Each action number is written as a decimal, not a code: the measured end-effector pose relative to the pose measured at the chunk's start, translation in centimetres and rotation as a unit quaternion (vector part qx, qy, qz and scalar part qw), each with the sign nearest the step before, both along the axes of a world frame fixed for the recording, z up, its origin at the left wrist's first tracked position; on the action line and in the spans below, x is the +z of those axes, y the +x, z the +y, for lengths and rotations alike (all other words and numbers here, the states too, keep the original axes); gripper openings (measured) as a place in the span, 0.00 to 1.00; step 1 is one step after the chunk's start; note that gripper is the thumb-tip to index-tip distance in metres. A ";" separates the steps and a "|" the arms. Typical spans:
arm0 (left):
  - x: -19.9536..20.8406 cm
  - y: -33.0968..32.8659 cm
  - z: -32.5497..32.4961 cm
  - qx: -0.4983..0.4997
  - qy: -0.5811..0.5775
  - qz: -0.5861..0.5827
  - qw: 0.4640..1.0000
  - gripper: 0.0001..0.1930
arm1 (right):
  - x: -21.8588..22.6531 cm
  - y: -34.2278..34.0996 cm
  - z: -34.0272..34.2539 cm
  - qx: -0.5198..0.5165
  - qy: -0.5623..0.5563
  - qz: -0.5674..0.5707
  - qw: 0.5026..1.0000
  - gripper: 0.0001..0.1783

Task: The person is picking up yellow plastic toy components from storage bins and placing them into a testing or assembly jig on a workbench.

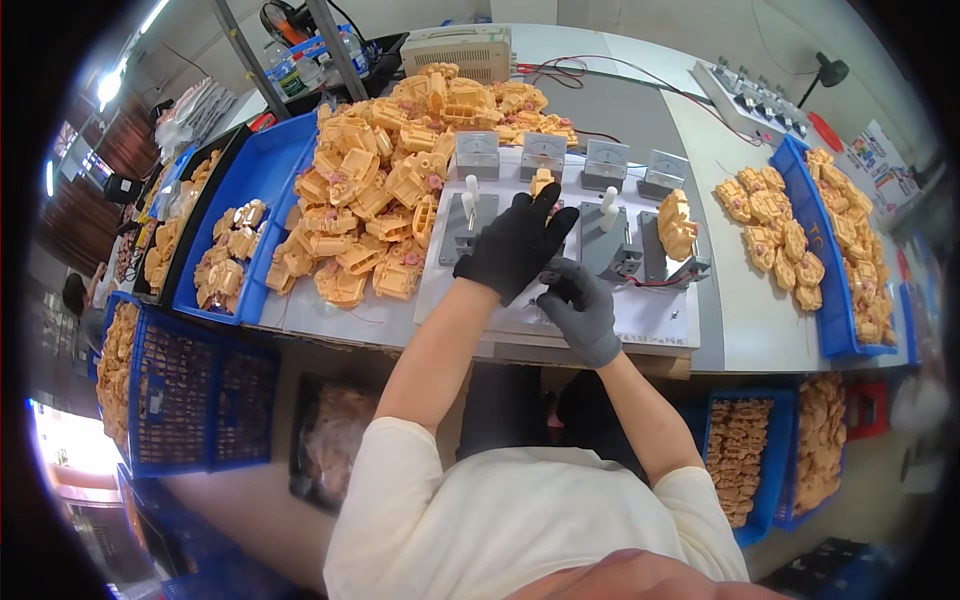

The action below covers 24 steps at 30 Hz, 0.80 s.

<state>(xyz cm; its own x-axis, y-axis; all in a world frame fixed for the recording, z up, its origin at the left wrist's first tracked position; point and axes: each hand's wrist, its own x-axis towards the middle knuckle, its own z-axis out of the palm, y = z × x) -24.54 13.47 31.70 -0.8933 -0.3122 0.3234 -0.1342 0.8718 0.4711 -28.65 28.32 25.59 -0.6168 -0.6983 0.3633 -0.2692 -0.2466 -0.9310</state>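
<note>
My left hand (512,243), in a black glove, reaches over the second station of a white test board. Its visible fingers are stretched and apart, close to a yellow-orange plastic housing (542,181); the palm's underside is hidden. Below and to the right, my right hand (582,312), in a grey glove, has its fingers curled together at the front of that station. What they pinch cannot be made out. Another plastic housing (677,226) sits on the rightmost station. White-handled clamps (608,210) stand on grey blocks, with small panel meters (543,155) behind.
A large heap of plastic housings (365,190) covers the table's left. Blue bins (797,160) flank the work surface, and more housings (770,215) lie at right. A beige instrument (455,52) stands behind, red and black leads (570,68) running from it. Crates (185,400) stand below.
</note>
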 end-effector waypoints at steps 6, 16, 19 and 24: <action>-1.2 2.1 3.0 0.067 0.020 0.358 0.931 0.17 | 0.3 0.7 -0.4 -0.133 0.124 0.048 0.982 0.17; -6.5 4.8 4.0 0.042 0.514 0.279 0.810 0.09 | 0.2 0.7 -0.9 -0.117 0.177 0.207 0.955 0.14; -6.4 4.7 4.0 0.036 0.424 0.259 0.867 0.10 | 0.7 0.5 -0.4 -0.084 0.186 0.203 0.958 0.12; -6.2 6.4 4.7 0.031 0.349 0.357 0.866 0.12 | 0.8 0.6 -0.3 -0.070 0.140 0.179 0.971 0.08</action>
<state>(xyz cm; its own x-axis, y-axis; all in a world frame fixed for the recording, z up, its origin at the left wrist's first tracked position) -18.13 18.14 25.49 -0.5191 -0.6938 0.4991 0.3722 0.3422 0.8628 -28.02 28.03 26.39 -0.5815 -0.7191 0.3804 -0.6009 0.0645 -0.7967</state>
